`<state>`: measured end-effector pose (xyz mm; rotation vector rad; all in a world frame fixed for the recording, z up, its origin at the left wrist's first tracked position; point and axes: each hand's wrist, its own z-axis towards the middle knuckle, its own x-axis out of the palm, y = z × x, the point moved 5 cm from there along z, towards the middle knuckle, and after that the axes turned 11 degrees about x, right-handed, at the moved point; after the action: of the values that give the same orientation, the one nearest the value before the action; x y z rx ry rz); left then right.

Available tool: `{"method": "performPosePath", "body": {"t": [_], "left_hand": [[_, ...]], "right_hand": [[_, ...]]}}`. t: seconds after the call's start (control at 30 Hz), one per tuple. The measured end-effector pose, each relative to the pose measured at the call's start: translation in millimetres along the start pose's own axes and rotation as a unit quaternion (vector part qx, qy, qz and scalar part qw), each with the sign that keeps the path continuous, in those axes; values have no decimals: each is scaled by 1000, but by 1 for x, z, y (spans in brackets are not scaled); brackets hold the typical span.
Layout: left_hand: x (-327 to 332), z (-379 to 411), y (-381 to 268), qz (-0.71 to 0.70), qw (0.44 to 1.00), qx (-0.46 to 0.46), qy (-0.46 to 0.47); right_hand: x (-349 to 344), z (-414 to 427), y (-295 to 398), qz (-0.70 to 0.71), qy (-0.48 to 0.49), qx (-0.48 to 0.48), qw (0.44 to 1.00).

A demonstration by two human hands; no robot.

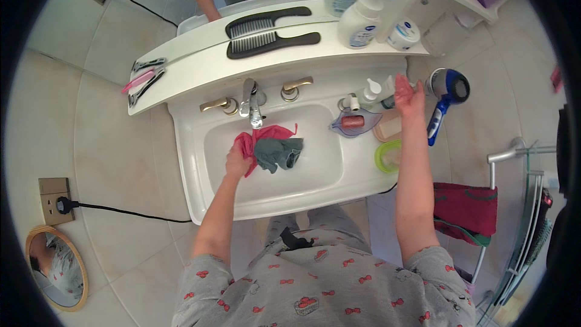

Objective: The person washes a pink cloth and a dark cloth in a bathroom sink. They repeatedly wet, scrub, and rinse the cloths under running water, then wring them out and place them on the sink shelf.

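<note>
My left hand (238, 161) grips a pinkish-red cloth (275, 132) in the white washbasin (327, 177), below the chrome faucet (250, 102). A crumpled grey-green cloth (278, 153) lies against it; its kind is unclear. At the basin's back right corner, my right hand (409, 95) is raised with the palm showing and the fingers apart. Beside it stand a pump bottle (371, 91) and a pale tube (388, 84). A leaf-shaped soap dish (347, 128) with a reddish soap bar (353, 121) lies nearer the bowl.
A mirror-backed shelf holds a black comb (272, 46), razors (147, 86), a pump bottle (360, 25) and a jar (404, 34). A blue hair dryer (447, 95) is at right. A green soap dish (387, 156) sits under my right forearm. Dark red cloth (467, 209) hangs from a rail.
</note>
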<state>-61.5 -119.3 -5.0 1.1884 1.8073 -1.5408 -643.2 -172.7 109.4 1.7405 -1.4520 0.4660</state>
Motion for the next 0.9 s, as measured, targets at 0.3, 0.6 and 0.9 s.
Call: {"method": "performPosePath", "body": {"t": [0.3, 0.6, 0.9], "left_hand": [[71, 27, -40, 211, 950, 227, 35], [55, -13, -23, 110, 886, 156, 422], [77, 17, -32, 220, 912, 329, 110]], "right_hand": [[-28, 36, 34, -45, 58, 7, 997], [-42, 12, 38, -262, -69, -59, 961], [-26, 4, 48, -258, -85, -18, 962]]}}
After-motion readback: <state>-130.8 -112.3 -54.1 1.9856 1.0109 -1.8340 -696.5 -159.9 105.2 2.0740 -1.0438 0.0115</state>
